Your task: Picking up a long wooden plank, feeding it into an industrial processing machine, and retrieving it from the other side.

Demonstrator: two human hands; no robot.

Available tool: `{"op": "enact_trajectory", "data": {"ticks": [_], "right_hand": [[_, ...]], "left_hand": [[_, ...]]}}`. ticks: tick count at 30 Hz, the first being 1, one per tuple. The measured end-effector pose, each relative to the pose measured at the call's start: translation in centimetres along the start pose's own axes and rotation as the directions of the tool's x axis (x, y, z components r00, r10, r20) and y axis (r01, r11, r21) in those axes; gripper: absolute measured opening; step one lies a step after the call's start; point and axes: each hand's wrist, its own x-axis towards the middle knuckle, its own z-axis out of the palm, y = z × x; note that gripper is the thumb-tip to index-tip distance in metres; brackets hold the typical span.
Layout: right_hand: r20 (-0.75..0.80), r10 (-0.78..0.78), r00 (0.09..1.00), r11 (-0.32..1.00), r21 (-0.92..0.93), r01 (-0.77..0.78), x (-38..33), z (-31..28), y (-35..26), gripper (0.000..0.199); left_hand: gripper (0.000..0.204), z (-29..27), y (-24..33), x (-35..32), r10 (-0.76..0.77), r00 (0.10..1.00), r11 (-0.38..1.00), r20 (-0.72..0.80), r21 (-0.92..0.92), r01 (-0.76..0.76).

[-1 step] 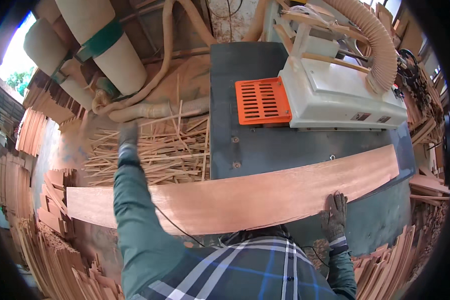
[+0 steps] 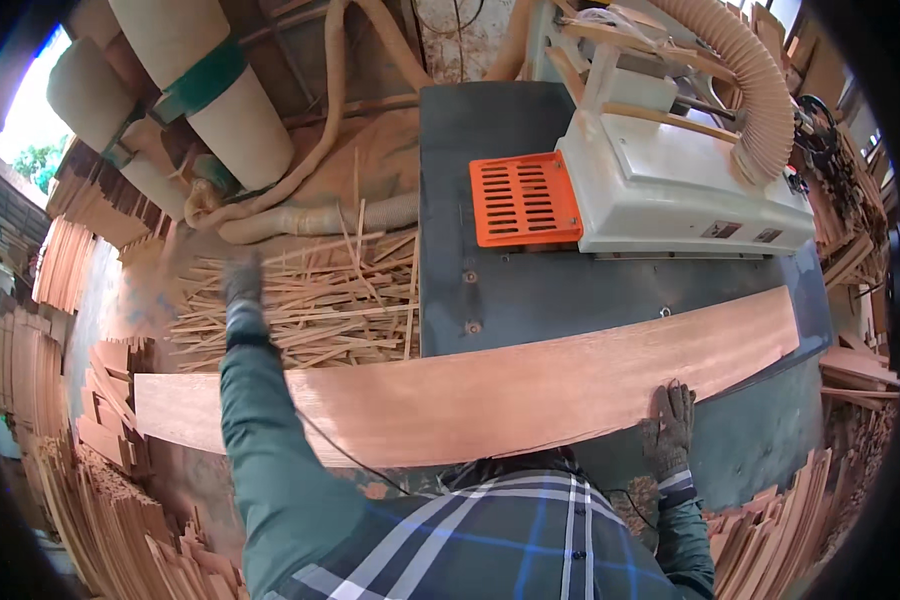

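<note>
A long, thin sheet of reddish-brown veneer (image 2: 490, 385) lies across the front of the dark grey desk (image 2: 530, 290), its grain running lengthwise, its left end hanging past the desk edge over the scrap below. The sheet looks smooth and even in colour, a shade paler along the near edge, and it bows in the picture as straight lines do toward the rim.

The right hand (image 2: 672, 425), in a dark work glove, sits flat on the near edge of the veneer, fingers spread and pressed down on the wood, not curled round anything. The forearm comes up from the lower edge in a green sleeve with a plaid cuff.

The left hand (image 2: 242, 282), also gloved, is stretched far out over the pile of wood slivers (image 2: 320, 300) left of the desk. It is blurred, so I cannot tell whether its fingers are apart or closed. The green-sleeved arm runs nearly straight, crossing over the veneer's left part.

Behind the sheet stands a white machine (image 2: 690, 190) with an orange grille (image 2: 525, 200) and a ribbed dust hose (image 2: 740, 70).
</note>
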Motion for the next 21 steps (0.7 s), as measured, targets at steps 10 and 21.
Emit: {"op": "enact_trajectory", "data": {"ticks": [10,21], "right_hand": [[-0.246,-0.058,0.968,0.998,-0.021,0.054,-1.1,2.3,0.8,0.052],[-0.281,-0.046,0.959,0.991,0.109,0.080,-1.8,1.3,1.1,0.051]], "left_hand": [[0.055,-8.3,-14.8,-18.0,-0.319,0.889,0.680,-0.328,-0.733,-0.026],[0.043,-1.7,0.0,-28.4,0.073,0.992,0.711,-0.102,-0.692,-0.124]]}}
